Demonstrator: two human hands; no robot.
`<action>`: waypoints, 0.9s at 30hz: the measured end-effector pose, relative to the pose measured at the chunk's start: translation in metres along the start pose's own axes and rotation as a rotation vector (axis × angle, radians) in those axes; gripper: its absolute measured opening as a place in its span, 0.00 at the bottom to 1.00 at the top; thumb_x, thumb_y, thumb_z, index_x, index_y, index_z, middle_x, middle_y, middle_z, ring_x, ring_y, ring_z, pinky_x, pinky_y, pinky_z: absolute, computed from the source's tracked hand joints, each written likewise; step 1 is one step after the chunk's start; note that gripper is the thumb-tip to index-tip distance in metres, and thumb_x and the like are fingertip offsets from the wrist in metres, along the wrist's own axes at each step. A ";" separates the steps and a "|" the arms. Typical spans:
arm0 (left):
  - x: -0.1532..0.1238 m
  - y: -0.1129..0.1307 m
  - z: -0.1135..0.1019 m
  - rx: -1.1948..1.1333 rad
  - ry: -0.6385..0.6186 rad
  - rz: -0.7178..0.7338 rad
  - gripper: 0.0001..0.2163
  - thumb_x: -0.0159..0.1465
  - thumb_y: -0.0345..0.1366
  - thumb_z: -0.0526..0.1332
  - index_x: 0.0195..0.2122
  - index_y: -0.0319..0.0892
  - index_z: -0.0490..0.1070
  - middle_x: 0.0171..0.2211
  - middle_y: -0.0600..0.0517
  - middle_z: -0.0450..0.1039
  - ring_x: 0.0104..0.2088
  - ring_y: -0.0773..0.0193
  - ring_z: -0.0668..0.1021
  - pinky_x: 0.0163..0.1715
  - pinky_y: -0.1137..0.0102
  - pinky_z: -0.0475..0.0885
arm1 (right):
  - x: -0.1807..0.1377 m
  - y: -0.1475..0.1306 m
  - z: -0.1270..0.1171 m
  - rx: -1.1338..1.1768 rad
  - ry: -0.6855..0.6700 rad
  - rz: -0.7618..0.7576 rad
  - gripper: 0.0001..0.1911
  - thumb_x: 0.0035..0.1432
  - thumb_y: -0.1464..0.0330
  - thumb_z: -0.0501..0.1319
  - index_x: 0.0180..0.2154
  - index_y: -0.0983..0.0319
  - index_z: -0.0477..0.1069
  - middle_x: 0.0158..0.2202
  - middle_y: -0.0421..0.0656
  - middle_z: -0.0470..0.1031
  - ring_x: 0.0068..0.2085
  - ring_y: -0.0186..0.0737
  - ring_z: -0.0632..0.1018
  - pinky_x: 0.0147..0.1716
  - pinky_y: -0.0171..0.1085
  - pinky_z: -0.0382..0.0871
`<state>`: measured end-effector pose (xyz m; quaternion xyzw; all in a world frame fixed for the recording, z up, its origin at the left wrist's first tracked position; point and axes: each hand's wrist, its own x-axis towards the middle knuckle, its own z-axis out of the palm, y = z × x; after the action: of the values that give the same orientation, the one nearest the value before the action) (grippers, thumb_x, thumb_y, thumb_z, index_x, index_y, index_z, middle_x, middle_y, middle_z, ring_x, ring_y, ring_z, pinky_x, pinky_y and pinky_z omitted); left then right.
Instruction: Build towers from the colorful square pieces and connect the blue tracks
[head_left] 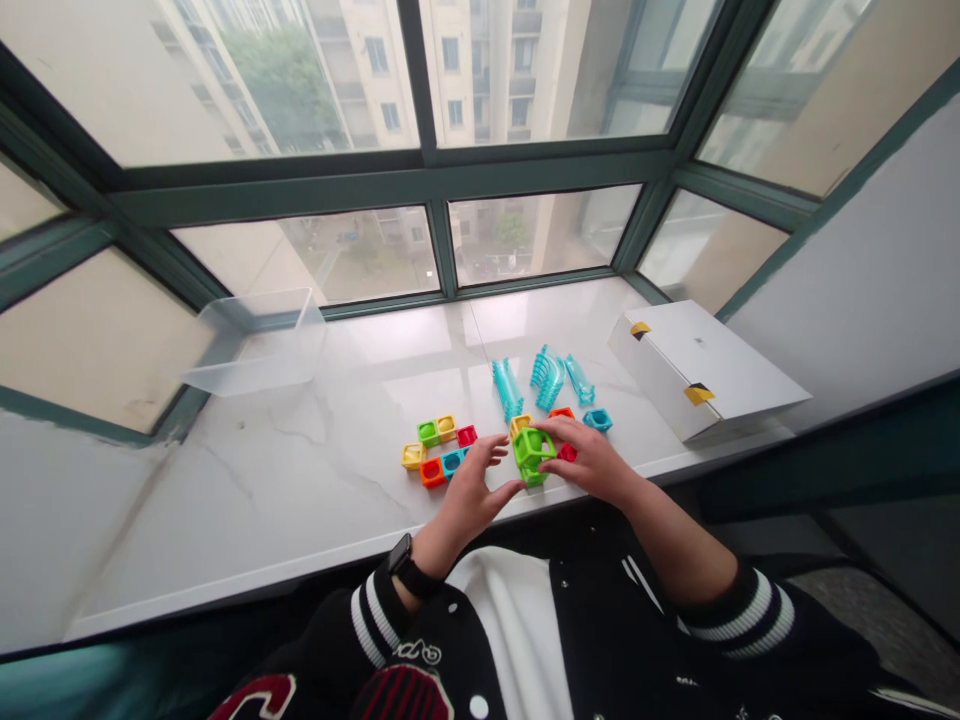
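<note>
The right hand (589, 460) curved over a glossy green plastic cube-shaped frame (532, 450), fingers closed on its top, pressing it low over a white veined marble windowsill (247, 470). The left hand (465, 505) stood open, fingers spread, thumb just beside the frame, holding nothing. No tall structure stood anywhere: small square plastic blocks (435, 450) in yellow, green, red, orange and teal sat in a low cluster, some abutting, though whether joined could not be told. Ribbed translucent teal plastic chutes (547, 378) lay loose behind them. A clear plastic tub (259, 345) and a white cardboard box (701, 370) with yellow-and-black taped corners rested well apart.
</note>
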<state>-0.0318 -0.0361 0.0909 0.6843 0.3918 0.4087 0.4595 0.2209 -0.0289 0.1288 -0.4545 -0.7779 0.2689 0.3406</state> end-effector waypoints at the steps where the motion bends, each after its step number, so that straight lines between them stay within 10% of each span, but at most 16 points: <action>1: 0.001 -0.006 0.001 0.033 -0.022 -0.011 0.29 0.63 0.40 0.74 0.64 0.51 0.67 0.60 0.44 0.73 0.54 0.52 0.79 0.56 0.54 0.76 | -0.002 0.003 -0.005 -0.012 0.021 0.011 0.25 0.63 0.63 0.70 0.61 0.56 0.74 0.56 0.50 0.80 0.56 0.53 0.81 0.56 0.51 0.78; 14: 0.013 -0.085 0.042 0.184 -0.181 -0.146 0.31 0.58 0.37 0.75 0.62 0.47 0.69 0.56 0.45 0.75 0.45 0.55 0.81 0.42 0.61 0.78 | -0.022 0.031 -0.008 -0.137 0.113 0.037 0.24 0.61 0.64 0.71 0.58 0.56 0.74 0.54 0.50 0.80 0.56 0.55 0.80 0.57 0.54 0.76; 27: 0.016 -0.083 0.043 0.252 -0.188 -0.071 0.19 0.61 0.33 0.69 0.54 0.46 0.73 0.48 0.46 0.78 0.43 0.55 0.81 0.45 0.59 0.78 | -0.016 0.036 0.012 -0.162 -0.021 0.088 0.29 0.55 0.73 0.74 0.58 0.56 0.75 0.54 0.48 0.79 0.53 0.51 0.82 0.56 0.52 0.78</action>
<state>0.0004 -0.0119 0.0048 0.7574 0.4194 0.2738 0.4189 0.2364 -0.0288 0.0909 -0.5116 -0.7797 0.2245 0.2825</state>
